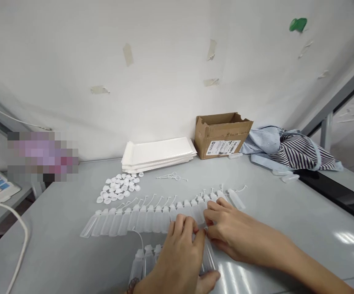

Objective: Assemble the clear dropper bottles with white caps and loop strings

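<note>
My left hand (pixel 181 253) is closed around a translucent plastic bottle (pixel 208 258) in the near middle of the table, its thumb low on the bottle's side. My right hand (pixel 227 226) is closed too, fingertips pinched together at the top of that bottle; what they pinch is hidden. Behind both hands runs a row of similar bottles (pixel 140 219) lying side by side, many with thin white strips at their necks. Several more bottles (pixel 137 264) lie left of my left hand and are partly covered by it.
Small white caps (pixel 115 188) lie in a pile behind the row. Farther back are stacked white padded envelopes (pixel 161 153), a cardboard box (pixel 221 136) and thin white loop-like pieces (pixel 172 176). Striped cloth (pixel 305 152) and a black strip (pixel 333 194) lie at right.
</note>
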Demonstrator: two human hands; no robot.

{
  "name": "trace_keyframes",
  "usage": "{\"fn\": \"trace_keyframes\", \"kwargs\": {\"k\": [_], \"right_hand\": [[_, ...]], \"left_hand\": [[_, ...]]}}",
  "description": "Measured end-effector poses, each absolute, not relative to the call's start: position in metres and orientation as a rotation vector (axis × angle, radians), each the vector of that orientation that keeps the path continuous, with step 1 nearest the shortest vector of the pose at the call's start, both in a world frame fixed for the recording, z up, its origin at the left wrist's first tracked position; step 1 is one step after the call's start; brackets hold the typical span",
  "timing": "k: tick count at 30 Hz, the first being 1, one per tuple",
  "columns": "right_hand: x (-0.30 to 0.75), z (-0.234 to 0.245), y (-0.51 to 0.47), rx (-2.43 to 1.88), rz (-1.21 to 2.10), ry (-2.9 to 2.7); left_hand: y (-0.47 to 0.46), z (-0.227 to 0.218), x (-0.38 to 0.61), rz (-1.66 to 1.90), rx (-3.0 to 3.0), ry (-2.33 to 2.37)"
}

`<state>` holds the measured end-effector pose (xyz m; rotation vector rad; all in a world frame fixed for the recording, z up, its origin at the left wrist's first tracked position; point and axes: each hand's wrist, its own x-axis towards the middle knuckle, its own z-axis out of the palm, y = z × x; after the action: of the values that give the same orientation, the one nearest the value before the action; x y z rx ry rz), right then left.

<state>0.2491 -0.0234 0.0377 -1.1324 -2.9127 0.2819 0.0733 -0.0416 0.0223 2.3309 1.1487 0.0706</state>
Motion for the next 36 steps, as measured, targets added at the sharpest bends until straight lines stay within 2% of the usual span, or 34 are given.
{"fn": "trace_keyframes", "kwargs": {"k": [12,17,23,28,32,36], "right_hand": [[0.245,0.034,-0.023,-1.214,0.37,-2.861],[0.244,0.038,-0.024,-1.26,0.43,-2.881],[0.251,0.048,-0.02,-1.309,0.562,-2.864],[0.265,0.058,-0.011,-1.312,0.661,-2.698],[0.279,0.063,0.004,-1.351,0.563,-2.444],[0.299,0.06,0.023,-1.496,0.304,-2.169]], "left_hand": [[-0.048,0.001,0.068,0.285,2.567,1.088],[-0.049,0.0,0.065,0.27,2.551,1.08],[-0.048,0.019,0.052,0.384,2.485,1.126],[-0.021,0.043,0.041,0.49,2.461,1.354],[0.019,0.049,0.023,0.469,2.517,1.529],[0.059,0.042,0.0,0.478,2.51,1.563]]}}
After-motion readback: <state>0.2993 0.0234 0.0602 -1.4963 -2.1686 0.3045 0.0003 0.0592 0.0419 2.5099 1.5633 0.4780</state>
